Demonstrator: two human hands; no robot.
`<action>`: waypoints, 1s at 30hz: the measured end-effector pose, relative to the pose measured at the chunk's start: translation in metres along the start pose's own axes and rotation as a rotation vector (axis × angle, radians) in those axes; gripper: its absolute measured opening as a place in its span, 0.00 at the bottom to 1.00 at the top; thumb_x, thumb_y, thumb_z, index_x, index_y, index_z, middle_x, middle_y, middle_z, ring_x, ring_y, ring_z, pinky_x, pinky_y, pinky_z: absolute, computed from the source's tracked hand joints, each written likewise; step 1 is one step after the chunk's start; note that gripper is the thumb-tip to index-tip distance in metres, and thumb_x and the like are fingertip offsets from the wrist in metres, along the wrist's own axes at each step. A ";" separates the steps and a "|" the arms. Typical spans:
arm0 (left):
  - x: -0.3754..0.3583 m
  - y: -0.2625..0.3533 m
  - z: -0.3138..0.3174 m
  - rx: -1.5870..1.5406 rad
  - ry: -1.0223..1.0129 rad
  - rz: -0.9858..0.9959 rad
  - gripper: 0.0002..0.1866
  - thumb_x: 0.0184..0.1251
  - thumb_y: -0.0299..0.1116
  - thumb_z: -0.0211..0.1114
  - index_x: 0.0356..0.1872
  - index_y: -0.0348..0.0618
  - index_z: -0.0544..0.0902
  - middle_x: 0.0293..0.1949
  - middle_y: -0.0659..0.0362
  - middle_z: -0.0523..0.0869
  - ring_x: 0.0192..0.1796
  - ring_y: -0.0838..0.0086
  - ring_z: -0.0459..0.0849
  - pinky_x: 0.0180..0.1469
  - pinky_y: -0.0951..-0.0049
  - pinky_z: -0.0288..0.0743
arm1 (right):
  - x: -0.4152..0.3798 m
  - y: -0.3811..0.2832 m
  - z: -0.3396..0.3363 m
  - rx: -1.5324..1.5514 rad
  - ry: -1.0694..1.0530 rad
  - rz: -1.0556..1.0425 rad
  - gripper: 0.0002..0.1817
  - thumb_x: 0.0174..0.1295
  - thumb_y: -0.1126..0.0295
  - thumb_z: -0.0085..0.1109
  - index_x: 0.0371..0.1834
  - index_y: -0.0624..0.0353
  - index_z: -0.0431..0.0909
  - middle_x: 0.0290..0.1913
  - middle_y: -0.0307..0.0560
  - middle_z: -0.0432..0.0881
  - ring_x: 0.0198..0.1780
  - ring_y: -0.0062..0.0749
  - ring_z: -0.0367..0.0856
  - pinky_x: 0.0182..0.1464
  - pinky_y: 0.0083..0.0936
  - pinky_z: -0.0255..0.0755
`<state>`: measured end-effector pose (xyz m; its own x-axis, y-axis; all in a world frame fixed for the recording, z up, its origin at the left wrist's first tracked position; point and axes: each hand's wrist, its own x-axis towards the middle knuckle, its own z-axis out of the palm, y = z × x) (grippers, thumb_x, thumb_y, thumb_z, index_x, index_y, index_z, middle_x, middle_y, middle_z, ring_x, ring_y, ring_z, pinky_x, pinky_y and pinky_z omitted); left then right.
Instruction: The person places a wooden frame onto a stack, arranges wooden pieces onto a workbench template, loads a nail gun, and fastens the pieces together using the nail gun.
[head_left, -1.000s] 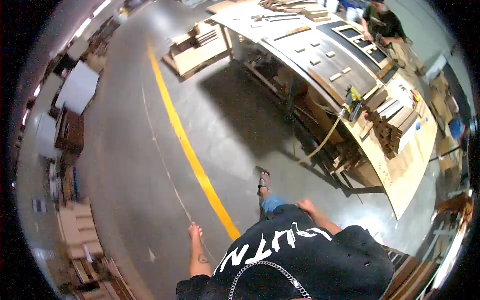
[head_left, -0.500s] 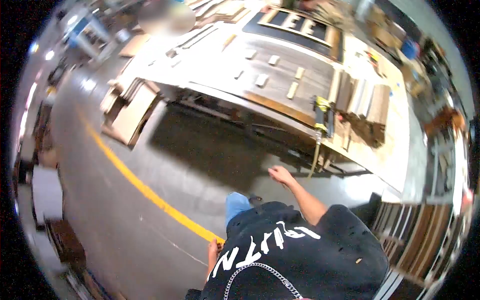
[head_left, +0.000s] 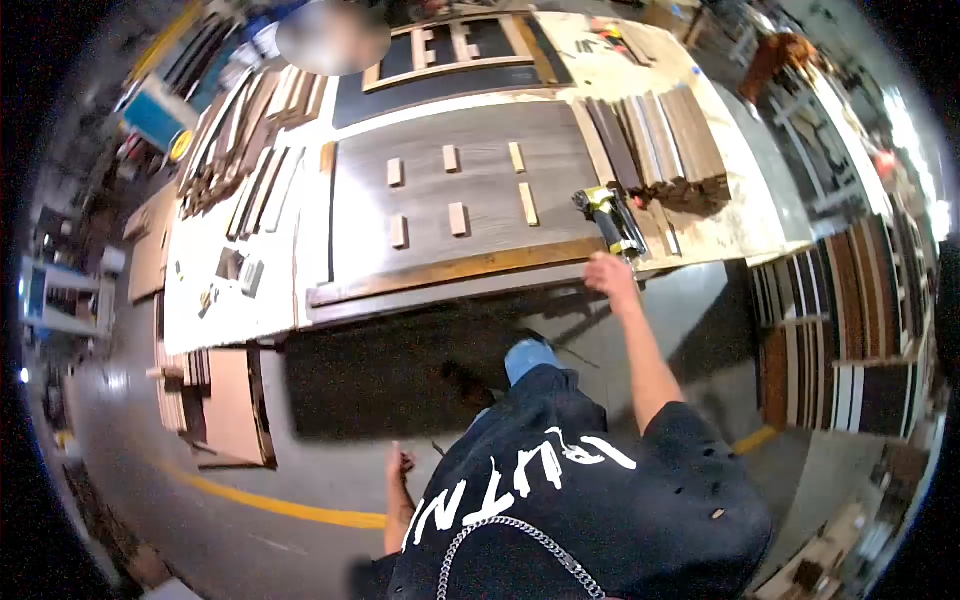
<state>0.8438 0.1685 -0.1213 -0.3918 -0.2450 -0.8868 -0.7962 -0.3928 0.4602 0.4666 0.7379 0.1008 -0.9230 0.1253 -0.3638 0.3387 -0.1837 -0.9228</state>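
Observation:
My right hand [head_left: 607, 275] is at the table's front edge, just below a yellow-and-black nail gun [head_left: 603, 215]. Its fingers are loosely bent, and I see nothing held in it. The nail gun lies on the right end of a grey-brown panel [head_left: 360, 200], beside a stack of wood strips [head_left: 650, 145]. Several small wood blocks [head_left: 458, 219] are spread over the panel, and a brown strip [head_left: 470, 262] runs along its front edge. Low by my side, away from the table, hangs my left hand [head_left: 400, 462], empty with the fingers loosely apart.
A framed panel [head_left: 450, 70] lies at the back of the worktable [head_left: 225, 310], near a person with a blurred head. More wood strips [head_left: 230, 130] are piled on the left. Racked boards [head_left: 850, 300] stand at the right, and a cardboard box [head_left: 235, 400] is on the floor left.
My view has turned and come nearer to the table. My right hand has risen from below the table edge to beside the nail gun. My left hand still hangs low.

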 end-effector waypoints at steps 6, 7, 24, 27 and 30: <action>0.014 0.265 0.002 -0.188 0.171 0.403 0.15 0.74 0.46 0.55 0.37 0.45 0.76 0.28 0.60 0.82 0.25 0.77 0.78 0.22 0.77 0.69 | 0.121 -0.050 -0.056 -0.426 0.435 -0.126 0.14 0.67 0.63 0.54 0.44 0.63 0.80 0.35 0.46 0.85 0.35 0.26 0.85 0.36 0.21 0.77; 0.000 0.290 0.025 -0.112 0.273 0.468 0.14 0.74 0.46 0.55 0.36 0.46 0.76 0.27 0.61 0.81 0.25 0.78 0.78 0.22 0.79 0.68 | 0.135 -0.056 -0.057 -0.701 0.519 -0.335 0.14 0.65 0.63 0.57 0.43 0.63 0.80 0.35 0.49 0.86 0.37 0.34 0.86 0.40 0.29 0.77; 0.015 0.246 0.078 0.760 0.066 0.593 0.14 0.71 0.44 0.60 0.29 0.46 0.83 0.25 0.64 0.80 0.27 0.78 0.76 0.27 0.71 0.64 | 0.297 -0.097 -0.044 -1.696 0.545 -0.055 0.28 0.58 0.53 0.65 0.50 0.68 0.74 0.53 0.59 0.74 0.60 0.52 0.71 0.57 0.42 0.73; 0.007 0.267 0.083 0.746 0.016 0.531 0.14 0.71 0.43 0.60 0.30 0.46 0.84 0.25 0.62 0.80 0.27 0.76 0.76 0.27 0.71 0.64 | 0.297 -0.104 -0.046 -1.743 0.456 -0.084 0.26 0.58 0.55 0.64 0.47 0.69 0.74 0.51 0.59 0.75 0.57 0.51 0.74 0.57 0.42 0.73; 0.009 0.302 0.093 0.808 -0.041 0.583 0.13 0.70 0.42 0.60 0.31 0.45 0.84 0.25 0.61 0.80 0.28 0.75 0.77 0.28 0.70 0.65 | 0.305 -0.096 -0.065 -1.719 0.545 -0.219 0.23 0.62 0.54 0.58 0.43 0.68 0.75 0.42 0.58 0.79 0.50 0.50 0.78 0.49 0.41 0.77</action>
<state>0.5568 0.1300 0.0063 -0.8250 -0.1704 -0.5389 -0.5429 0.5038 0.6719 0.1644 0.8569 0.0705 -0.9350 0.3407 0.0985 0.3490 0.9333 0.0845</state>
